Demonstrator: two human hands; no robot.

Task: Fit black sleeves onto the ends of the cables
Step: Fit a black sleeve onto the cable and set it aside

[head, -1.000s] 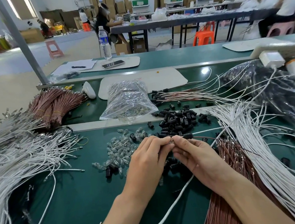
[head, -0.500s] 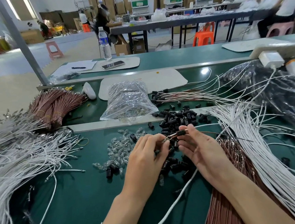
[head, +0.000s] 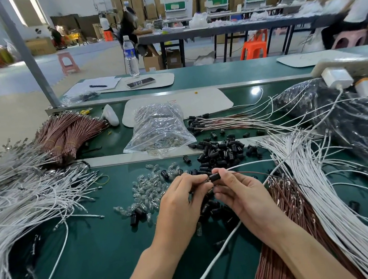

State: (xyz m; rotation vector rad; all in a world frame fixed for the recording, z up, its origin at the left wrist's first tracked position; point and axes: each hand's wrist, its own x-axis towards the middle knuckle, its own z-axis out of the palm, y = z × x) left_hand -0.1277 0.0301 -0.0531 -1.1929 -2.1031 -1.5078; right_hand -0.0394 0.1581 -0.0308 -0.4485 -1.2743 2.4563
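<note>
A black sleeve [head: 214, 177] sits between my fingertips above the green table [head: 88, 254]. My right hand [head: 239, 194] pinches it with thumb and forefinger. A white cable [head: 247, 164] and a thin brown cable [head: 255, 173] run out of it to the right. My left hand [head: 181, 197] pinches the left end of the sleeve; what its fingertips hold is hidden. A pile of loose black sleeves [head: 219, 151] lies just behind my hands, and more lie under them.
White cables [head: 23, 198] spread at the left and more white cables [head: 330, 193] at the right, beside brown cables [head: 284, 208]. Clear small bulbs [head: 147, 189] lie left of my hands. A clear bag [head: 157, 128] and a bundled brown cable stack [head: 67, 134] sit behind.
The black sleeve has come onto the cable ends between my fingers. Both hands have closed together on it, and the cables now run out to the right.
</note>
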